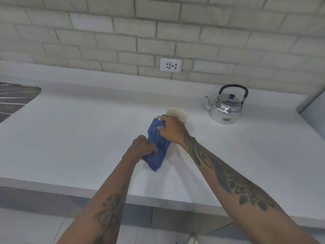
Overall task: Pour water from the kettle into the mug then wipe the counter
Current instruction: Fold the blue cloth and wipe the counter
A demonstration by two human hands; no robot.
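Blue cloth (157,147), seemingly lengthwise toward mug (176,113)

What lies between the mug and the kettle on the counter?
Nothing: in the head view, only bare white counter separates the mug from the kettle.

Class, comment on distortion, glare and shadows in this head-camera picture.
Head view: wide-angle lens bows the brick wall courses; bright highlights glint on the kettle; soft shadows lie beneath the blue cloth and forearms; overall slightly soft.
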